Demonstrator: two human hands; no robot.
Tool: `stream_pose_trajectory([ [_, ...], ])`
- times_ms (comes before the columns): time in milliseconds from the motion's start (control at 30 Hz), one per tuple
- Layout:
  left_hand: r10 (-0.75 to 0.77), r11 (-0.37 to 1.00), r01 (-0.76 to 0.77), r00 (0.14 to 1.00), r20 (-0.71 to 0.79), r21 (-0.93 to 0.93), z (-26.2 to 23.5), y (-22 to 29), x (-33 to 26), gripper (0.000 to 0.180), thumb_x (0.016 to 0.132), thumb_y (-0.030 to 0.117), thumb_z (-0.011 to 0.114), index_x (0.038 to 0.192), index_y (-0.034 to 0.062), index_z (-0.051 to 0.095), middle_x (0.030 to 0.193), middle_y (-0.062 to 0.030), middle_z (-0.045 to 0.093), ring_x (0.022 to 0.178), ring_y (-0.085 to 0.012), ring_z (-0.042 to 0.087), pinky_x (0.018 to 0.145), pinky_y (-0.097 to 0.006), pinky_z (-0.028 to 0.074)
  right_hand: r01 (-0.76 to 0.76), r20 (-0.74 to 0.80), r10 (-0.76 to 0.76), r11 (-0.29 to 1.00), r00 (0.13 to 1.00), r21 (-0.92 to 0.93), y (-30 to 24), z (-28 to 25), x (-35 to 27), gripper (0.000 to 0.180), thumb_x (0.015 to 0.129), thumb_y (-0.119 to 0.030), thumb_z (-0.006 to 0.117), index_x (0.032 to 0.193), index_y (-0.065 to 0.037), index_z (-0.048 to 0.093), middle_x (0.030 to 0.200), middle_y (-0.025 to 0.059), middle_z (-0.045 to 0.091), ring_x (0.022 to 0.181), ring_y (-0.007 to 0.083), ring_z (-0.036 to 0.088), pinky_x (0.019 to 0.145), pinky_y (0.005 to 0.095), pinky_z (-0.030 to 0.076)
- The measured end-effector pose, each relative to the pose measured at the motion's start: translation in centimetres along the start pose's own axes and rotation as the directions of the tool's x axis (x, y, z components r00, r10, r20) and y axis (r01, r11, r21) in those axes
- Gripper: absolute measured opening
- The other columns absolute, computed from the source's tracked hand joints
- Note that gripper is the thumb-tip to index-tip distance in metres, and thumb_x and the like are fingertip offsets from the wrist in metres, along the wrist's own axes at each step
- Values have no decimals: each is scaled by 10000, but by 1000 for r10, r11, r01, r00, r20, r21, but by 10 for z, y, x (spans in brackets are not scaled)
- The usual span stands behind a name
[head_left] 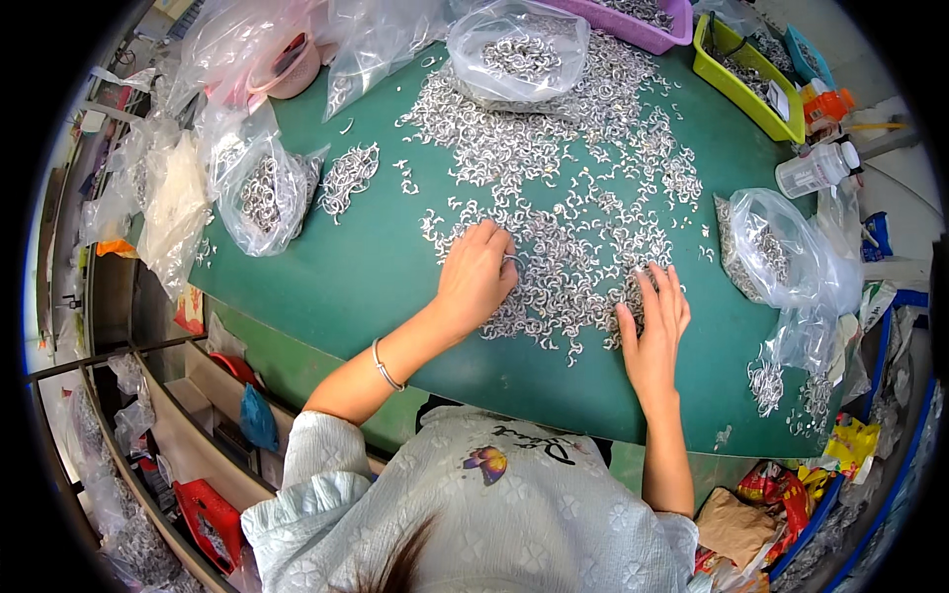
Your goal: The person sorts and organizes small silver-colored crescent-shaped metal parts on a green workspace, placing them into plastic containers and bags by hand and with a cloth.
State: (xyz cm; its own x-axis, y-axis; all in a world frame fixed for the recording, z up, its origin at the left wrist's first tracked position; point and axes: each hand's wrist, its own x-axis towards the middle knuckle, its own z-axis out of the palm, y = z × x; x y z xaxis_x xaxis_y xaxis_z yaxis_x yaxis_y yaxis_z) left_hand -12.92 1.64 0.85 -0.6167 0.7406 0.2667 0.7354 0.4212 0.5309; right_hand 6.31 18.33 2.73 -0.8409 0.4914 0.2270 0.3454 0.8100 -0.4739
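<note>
A wide spread of small silvery curved metal pieces point(563, 247) lies on the green tabletop point(346, 267). At the left edge of this spread is my left hand point(476, 275), its fingers curled together; whatever they may hold is hidden. My right hand point(652, 331) rests over the right part of the spread, fingers stretched and apart, the tips touching pieces. A clear plastic bag point(519, 54) with more of the pieces stands on the far part of the heap.
To the left are a filled clear bag point(265, 198), a small separate pile point(349, 178) and a pink basket point(287, 74). Purple point(643, 25) and lime-green point(746, 84) trays stand at the far side. On the right are a white bottle point(817, 170) and another filled bag point(766, 247).
</note>
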Motion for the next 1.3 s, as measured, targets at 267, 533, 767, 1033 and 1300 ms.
stream_pose_trajectory([
  [267,-235,919,208,971,-44,-336,-25,-4,3,87,795,29,714,858,26,653,740,-52,621,663,-121,556,578,-269,436,58,12,-60,994,998,92,11,3,31,363,848,-131,666,1181,-5,593,1324,160,499,1315,346,382,1062,460,275],
  [533,-438,896,426,810,-391,-121,-68,-122,44,114,853,86,662,903,-15,683,718,-53,653,644,-106,573,626,-276,484,248,-170,-284,946,944,-207,7,66,121,178,783,-150,714,896,-35,637,939,94,586,952,260,527,887,420,374],
  [767,-370,815,536,774,-513,222,-86,-167,40,165,817,97,660,937,-15,673,879,-178,646,830,-324,645,748,-414,501,305,-241,-338,938,910,-162,11,58,115,110,784,-33,668,881,-45,617,849,63,609,882,235,546,880,415,376],
  [1033,-197,878,203,979,60,-433,-70,-29,19,364,870,46,639,1220,-3,554,1001,-81,623,879,-181,612,757,-315,515,-135,74,122,638,990,759,-29,31,87,211,847,-9,654,1047,-7,585,880,9,657,846,96,605,766,254,434],
  [1300,-327,444,493,867,377,-749,-50,-5,-4,130,924,41,584,1014,-34,641,849,-73,680,702,-126,644,664,-258,538,-202,263,-26,570,964,797,-63,45,67,279,827,-42,695,1084,-5,595,929,37,695,846,113,618,761,257,434],
])
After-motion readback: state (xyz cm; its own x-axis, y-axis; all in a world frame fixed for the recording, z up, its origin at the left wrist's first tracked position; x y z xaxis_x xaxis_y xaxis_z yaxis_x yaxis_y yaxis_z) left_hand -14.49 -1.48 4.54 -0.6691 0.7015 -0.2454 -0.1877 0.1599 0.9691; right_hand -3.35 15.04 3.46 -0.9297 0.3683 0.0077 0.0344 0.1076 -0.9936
